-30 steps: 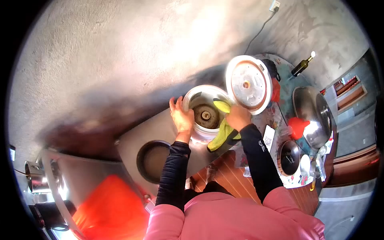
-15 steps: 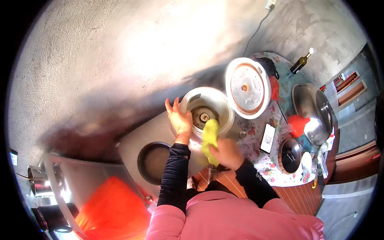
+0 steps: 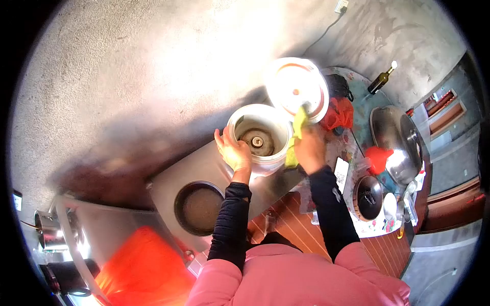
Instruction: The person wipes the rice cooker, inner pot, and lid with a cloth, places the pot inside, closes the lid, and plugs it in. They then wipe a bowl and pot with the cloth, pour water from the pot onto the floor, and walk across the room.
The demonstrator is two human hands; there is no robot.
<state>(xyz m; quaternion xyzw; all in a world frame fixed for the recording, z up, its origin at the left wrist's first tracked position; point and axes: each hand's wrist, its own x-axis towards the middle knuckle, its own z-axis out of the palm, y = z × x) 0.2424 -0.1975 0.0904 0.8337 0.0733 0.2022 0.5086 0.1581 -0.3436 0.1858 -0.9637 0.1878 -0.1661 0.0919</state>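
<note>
Rice cooker, white, one: on the table, lid raised at the cooker's far right; left hand, fingers spread, laid against the cooker's left rim; right hand, closed round a yellow-green cloth, just right of the cooker; dark round pan, left of the cooker, nearer the wearer

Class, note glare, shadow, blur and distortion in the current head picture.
Head view: glare washes out the lid and upper wall; head view: shadow darkens the lower wall; head view: right hand and yellow-green cloth look blurred; head view: black corners, fisheye-like bending.
</note>
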